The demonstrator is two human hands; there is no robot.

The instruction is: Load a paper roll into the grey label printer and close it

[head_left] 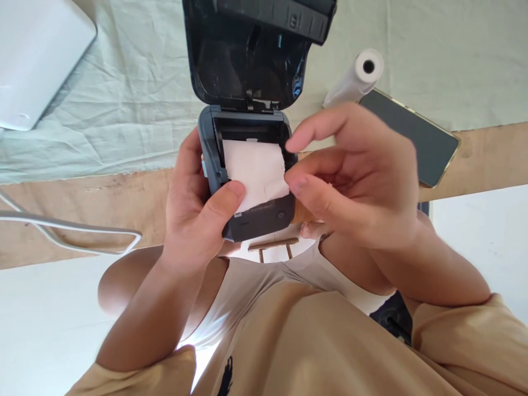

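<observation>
A small dark printer [259, 223] with its black lid [247, 60] swung up lies between my hands. White paper [256, 170] comes out of its open compartment and hangs over the front. My left hand [198, 203] grips the printer's left side, its thumb pressing on the paper's lower left corner. At the paper's right edge is my right hand [355, 176], thumb and a finger pinched together on the edge, while the index finger reaches out above, near the compartment's right wall.
A white paper roll [355, 77] lies at the upper right beside a dark phone [408, 135]. At the upper left is a white device [41, 55]. White cable [94, 220] loops over the wooden edge [152, 203] of the cloth-covered table [132, 82].
</observation>
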